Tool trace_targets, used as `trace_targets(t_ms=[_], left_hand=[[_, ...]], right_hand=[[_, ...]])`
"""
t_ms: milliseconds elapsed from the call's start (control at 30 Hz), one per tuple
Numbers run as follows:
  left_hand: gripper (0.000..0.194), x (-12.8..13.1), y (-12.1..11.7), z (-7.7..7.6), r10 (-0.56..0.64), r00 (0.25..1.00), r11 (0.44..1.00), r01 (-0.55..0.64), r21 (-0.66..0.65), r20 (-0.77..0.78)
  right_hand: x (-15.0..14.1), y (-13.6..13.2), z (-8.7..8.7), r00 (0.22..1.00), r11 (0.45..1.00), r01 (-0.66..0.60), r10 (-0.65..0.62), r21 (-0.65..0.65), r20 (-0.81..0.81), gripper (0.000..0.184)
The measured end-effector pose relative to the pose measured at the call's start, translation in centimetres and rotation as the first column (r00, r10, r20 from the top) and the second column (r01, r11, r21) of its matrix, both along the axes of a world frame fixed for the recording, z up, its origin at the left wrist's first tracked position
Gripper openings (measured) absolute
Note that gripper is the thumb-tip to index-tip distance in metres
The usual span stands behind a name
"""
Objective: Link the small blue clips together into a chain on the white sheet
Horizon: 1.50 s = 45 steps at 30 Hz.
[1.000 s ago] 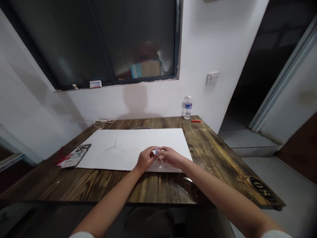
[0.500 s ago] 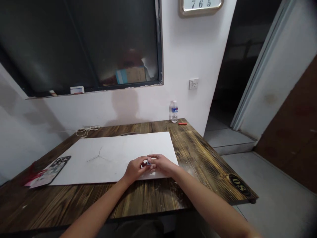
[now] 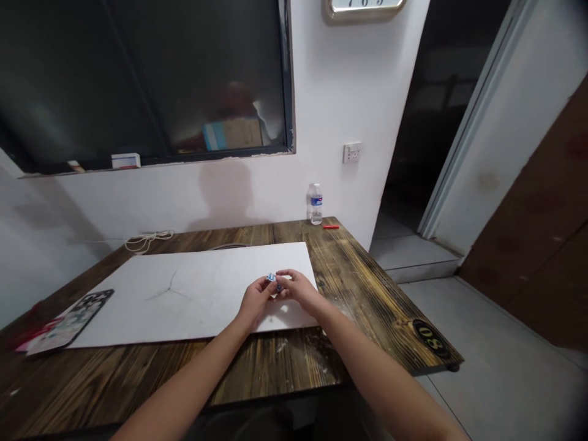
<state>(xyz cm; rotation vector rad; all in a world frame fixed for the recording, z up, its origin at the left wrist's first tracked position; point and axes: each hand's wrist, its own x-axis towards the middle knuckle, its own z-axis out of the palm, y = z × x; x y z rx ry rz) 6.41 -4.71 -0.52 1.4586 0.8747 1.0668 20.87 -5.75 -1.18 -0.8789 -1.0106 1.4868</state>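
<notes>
A small blue-and-white piece, like a crumpled wrapper or label (image 3: 271, 278), is pinched between my two hands; its exact kind is too small to make out. My left hand (image 3: 255, 301) has its thumb and fingers closed on its left side. From the right, my right hand (image 3: 301, 289) grips it with bent fingers, the tips of both hands almost meeting. Both are just above the right part of a white board (image 3: 133, 312) lying on the wooden table (image 3: 257, 376). Thin dark lines (image 3: 169, 289) meet in a three-armed mark on the board.
A patterned flat case or card (image 3: 76, 321) overlaps the board's left end, beside something red and blurred. At the back right stand a water bottle (image 3: 316, 205) and a red pen-like stick (image 3: 331, 227). White cable (image 3: 144, 240) lies coiled at the back left.
Both hands have risen slightly, and more of the blue-and-white piece shows between the fingers. The view has shifted a little, so the table and bottle appear farther left.
</notes>
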Motion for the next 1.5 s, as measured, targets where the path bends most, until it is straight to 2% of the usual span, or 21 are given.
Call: trace_targets(t_ms=[133,200,300,400,467,533,833,1133,1333,1500], left_hand=[[0.041,-0.3,0.0,-1.4,-0.003,0.998,0.998,0.007,-0.062,0.065],[0.042,-0.6,0.2,-1.7,0.021,0.998,0.996,-0.015,-0.090,0.065],[0.041,-0.7,0.5,-1.7,0.054,0.995,0.991,-0.043,-0.123,0.088],[0.039,-0.6,0.6,-1.5,0.069,0.989,0.986,-0.048,-0.158,0.130],[0.040,-0.6,0.6,-1.4,0.085,0.984,0.982,-0.056,-0.182,0.155],[0.042,-0.6,0.7,-1.4,0.104,0.980,0.977,-0.069,-0.200,0.171],[0.045,-1.0,1.0,-2.0,0.102,0.981,0.979,-0.070,-0.190,0.164],[0.041,-1.4,0.9,-1.8,0.064,0.990,0.986,-0.044,-0.161,0.125],[0.041,-1.5,0.7,-1.5,0.052,0.991,0.984,-0.030,-0.174,0.121],[0.041,-1.4,0.6,-1.4,0.029,0.989,0.983,-0.002,-0.186,0.143]], right_hand=[[0.2,0.0,-0.2,0.987,0.998,-0.030,0.020,0.061,0.157,0.047],[0.2,-0.3,-0.1,0.964,0.987,-0.001,-0.043,0.161,0.263,0.045],[0.3,-0.6,0.0,0.841,0.927,0.040,-0.233,0.373,0.489,0.037],[0.6,-0.9,0.2,0.694,0.848,-0.001,-0.381,0.530,0.611,0.028],[0.7,-0.9,0.3,0.646,0.811,-0.026,-0.432,0.584,0.629,0.024],[0.7,-0.9,0.3,0.632,0.797,-0.035,-0.450,0.603,0.631,0.021],[0.1,-1.1,-0.1,0.730,0.837,0.024,-0.388,0.546,0.563,0.014],[-0.3,-1.1,-0.1,0.797,0.905,0.061,-0.298,0.420,0.525,0.022],[-0.3,-0.8,-0.8,0.852,0.924,0.083,-0.260,0.373,0.454,0.026],[-0.3,-0.8,-0.8,0.862,0.929,0.083,-0.249,0.362,0.441,0.029]])
